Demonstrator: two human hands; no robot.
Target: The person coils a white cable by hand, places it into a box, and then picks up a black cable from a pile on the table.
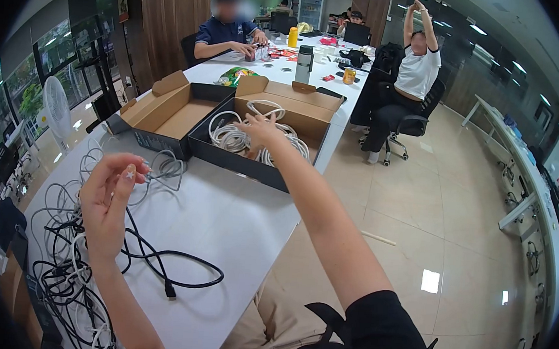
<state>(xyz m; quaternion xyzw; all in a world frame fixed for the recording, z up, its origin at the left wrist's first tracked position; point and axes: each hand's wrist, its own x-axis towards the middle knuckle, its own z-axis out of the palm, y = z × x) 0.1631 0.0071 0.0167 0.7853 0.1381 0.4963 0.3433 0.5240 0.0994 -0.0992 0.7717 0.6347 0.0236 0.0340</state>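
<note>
My left hand [106, 203] is raised over the table's left side, thumb and fingers pinched together on a thin grey cable [173, 171]; the exact grip is partly hidden. My right hand [260, 133] reaches into a black cardboard box [237, 165] with a brown inside. Its fingers are spread over coiled white cables [288, 150], touching or just above them. Below my left hand lies a tangle of black, grey and white cables [64, 282]. One black cable [202, 282] loops out from it, its plug on the tabletop.
A second open box [169, 116] stands left of the first. Farther back are a grey bottle [304, 65], an orange can [349, 76] and a yellow bottle [293, 38]. One person [228, 36] sits at the table; another [413, 73] stretches on a chair. A fan [56, 106] stands left.
</note>
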